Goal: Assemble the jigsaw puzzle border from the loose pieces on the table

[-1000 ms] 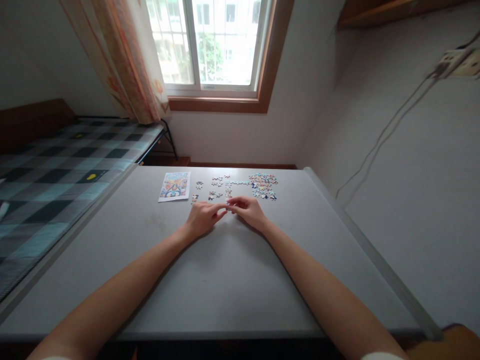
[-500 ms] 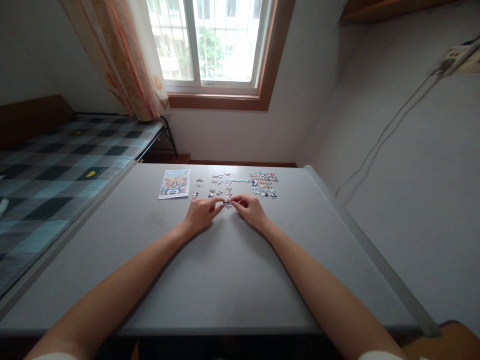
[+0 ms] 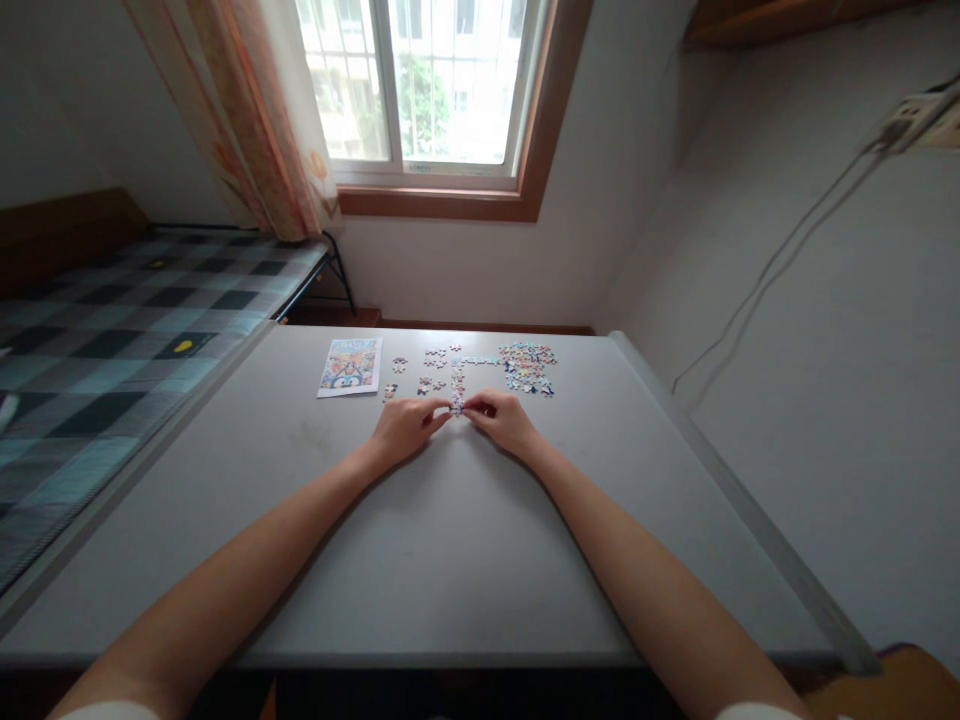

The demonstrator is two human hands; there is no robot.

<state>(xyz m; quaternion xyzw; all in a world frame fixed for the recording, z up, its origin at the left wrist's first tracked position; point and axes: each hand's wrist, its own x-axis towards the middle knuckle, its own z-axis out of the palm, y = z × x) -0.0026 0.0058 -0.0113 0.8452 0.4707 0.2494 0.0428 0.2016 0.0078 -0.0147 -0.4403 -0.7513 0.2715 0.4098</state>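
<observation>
My left hand (image 3: 409, 422) and my right hand (image 3: 501, 415) meet at the near end of a column of joined jigsaw pieces (image 3: 457, 378). Thumb and fingers of each hand are pinched on a small jigsaw piece (image 3: 457, 408) there, one hand on either side. Whether that piece is fully locked into the column is too small to tell. From the column's far end a row of joined pieces (image 3: 480, 360) runs right. Several loose pieces (image 3: 435, 358) lie left of the column, and a heap of pieces (image 3: 529, 355) lies to its right.
A printed picture sheet (image 3: 349, 368) with a penguin lies at the left on the grey table (image 3: 442, 560). A bed with a checked cover (image 3: 187, 300) stands beyond the table's left edge. A window (image 3: 450, 90) is ahead, and a cable (image 3: 765, 270) hangs on the right wall.
Both hands stay at the column's near end with only a slight shift of the fingers. The piece between them appears to sit a little lower and flatter.
</observation>
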